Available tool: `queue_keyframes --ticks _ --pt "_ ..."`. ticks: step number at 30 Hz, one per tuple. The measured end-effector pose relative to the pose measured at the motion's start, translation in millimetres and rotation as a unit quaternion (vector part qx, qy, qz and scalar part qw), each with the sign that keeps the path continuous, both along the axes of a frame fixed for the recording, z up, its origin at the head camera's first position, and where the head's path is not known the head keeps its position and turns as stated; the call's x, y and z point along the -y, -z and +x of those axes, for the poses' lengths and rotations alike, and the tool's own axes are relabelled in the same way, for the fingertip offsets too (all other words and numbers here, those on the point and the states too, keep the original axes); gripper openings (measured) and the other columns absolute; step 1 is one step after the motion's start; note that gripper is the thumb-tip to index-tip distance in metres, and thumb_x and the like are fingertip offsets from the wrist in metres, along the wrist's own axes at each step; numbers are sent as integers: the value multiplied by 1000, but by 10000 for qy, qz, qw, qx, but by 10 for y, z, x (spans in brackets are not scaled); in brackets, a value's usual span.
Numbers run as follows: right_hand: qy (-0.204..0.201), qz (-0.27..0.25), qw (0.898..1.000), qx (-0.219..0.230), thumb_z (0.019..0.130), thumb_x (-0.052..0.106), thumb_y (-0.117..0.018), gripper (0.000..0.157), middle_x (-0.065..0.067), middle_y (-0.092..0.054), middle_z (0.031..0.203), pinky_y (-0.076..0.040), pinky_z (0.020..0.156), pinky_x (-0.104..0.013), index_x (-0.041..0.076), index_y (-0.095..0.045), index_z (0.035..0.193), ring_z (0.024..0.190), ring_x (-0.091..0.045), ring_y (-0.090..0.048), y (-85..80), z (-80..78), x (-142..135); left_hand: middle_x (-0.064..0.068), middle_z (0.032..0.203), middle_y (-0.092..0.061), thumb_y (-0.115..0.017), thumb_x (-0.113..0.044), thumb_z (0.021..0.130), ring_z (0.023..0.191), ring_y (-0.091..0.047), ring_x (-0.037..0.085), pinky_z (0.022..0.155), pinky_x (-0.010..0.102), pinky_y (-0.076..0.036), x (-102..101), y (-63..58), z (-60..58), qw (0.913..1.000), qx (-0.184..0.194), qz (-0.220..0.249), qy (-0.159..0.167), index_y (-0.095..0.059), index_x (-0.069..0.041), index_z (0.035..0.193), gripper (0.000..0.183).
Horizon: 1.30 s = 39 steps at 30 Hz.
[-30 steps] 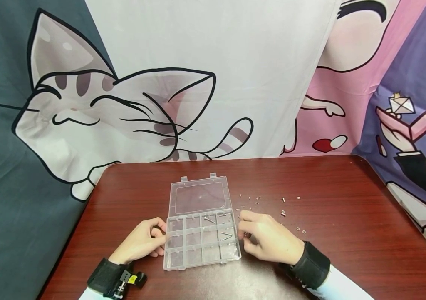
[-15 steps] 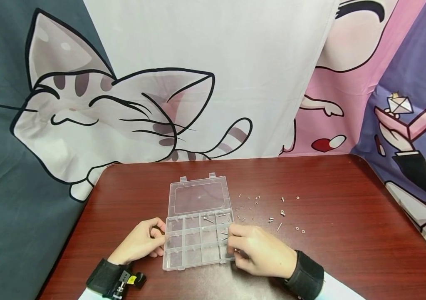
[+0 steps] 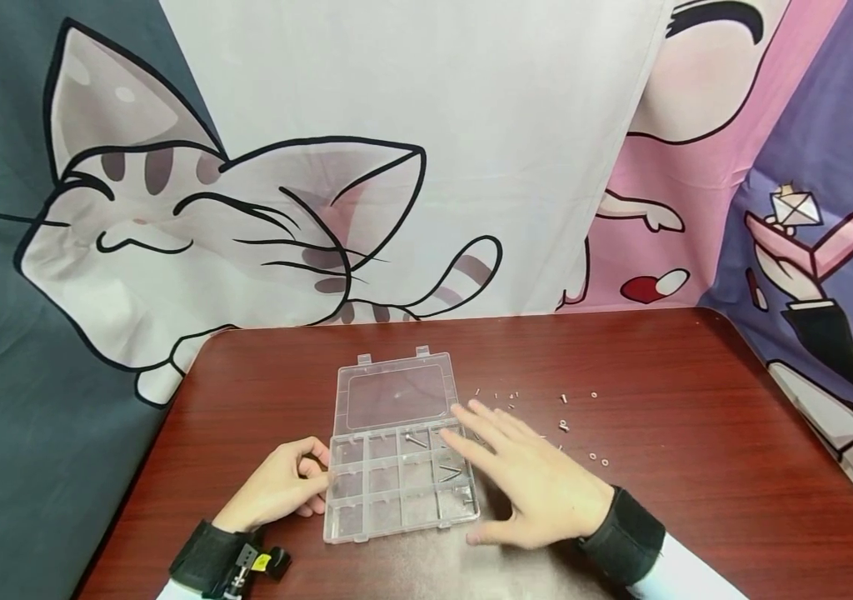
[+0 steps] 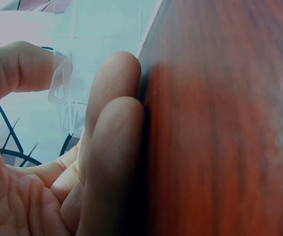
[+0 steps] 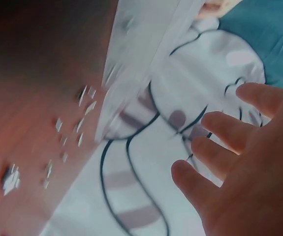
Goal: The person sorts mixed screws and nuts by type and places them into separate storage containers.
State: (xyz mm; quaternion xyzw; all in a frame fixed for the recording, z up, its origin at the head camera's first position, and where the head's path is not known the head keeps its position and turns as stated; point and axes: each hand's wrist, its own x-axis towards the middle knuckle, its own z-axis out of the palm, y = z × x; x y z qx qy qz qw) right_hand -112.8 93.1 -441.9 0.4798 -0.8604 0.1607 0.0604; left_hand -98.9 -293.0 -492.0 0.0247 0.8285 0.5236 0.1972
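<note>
A clear plastic compartment box (image 3: 385,500) lies on the table, its lid (image 3: 396,392) folded back. My left hand (image 3: 276,487) holds the box's left edge; in the left wrist view the thumb (image 4: 28,66) lies at the clear rim with the fingers beside it, low by the table. A screw (image 3: 416,441) lies in an upper compartment, more screws (image 3: 451,473) in the right column, and small metal pieces in the lower right one. My right hand (image 3: 539,483), fingers spread and holding nothing, hovers by the box's right side, hiding part of that edge and some loose hardware.
Loose small screws (image 3: 564,399) and nuts (image 3: 594,457) are scattered on the brown table (image 3: 681,400) right of the box. A printed cloth (image 3: 531,108) hangs behind the table's far edge. Each wrist wears a black band (image 3: 625,533).
My right hand moved left from beside the box to over its right column with fingers together, then drew back rightward and spread its fingers. The left hand keeps its place.
</note>
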Motion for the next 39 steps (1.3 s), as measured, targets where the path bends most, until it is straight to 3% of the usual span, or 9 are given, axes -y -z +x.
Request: queue_keyframes --ticks 4,11,17,25,32,39 --pt "469 -30 9987 -188 82 69 -59 96 -9 -20 165 -23 117 -52 15 -35 157 149 -33 -23 37 -201 -152 16 70 -66 -68 -15 86 58 -67 28 52 41 -56 -1 1 1 10000 2 -8 -28 -54 3 104 29" --pt "1252 -154 9911 -421 94 47 -56 62 -19 -48 148 -38 108 -54 3 -58 138 137 -36 -43 156 -574 -502 15 70 -66 -67 -16 87 58 -67 28 52 41 -56 7 0 0 10000 23 6 -7 -54 3 106 30" --pt "1574 -102 9860 -538 90 22 -65 38 -17 -62 124 -48 97 -49 -1 -68 120 113 -32 -60 266 -766 -756 15 70 -66 -67 -17 88 58 -67 28 52 40 -56 22 11 3 10000 4 12 14 -54 2 106 29" --pt "1514 47 9862 -662 77 -1 -68 18 -2 -61 91 -55 75 -35 6 -75 92 81 -18 -64 412 -860 -922 15 70 -67 -68 -18 87 58 -67 28 52 40 -56 21 13 0 10000 9 2 47 -53 2 105 31" --pt "1754 178 9822 -647 74 -6 -63 21 0 -56 78 -54 66 -37 12 -75 80 70 -19 -62 423 -885 -954 15 70 -66 -67 -17 87 59 -67 29 52 41 -56 9 6 -6 10000 -8 20 32 -54 3 106 30" --pt "1927 174 9793 -595 68 -3 -67 19 3 -47 70 -48 57 -35 15 -64 70 60 -17 -52 420 -882 -936 15 70 -66 -68 -17 87 59 -67 28 53 41 -56 3 -9 5 10000 -32 -4 31 -54 3 105 30"
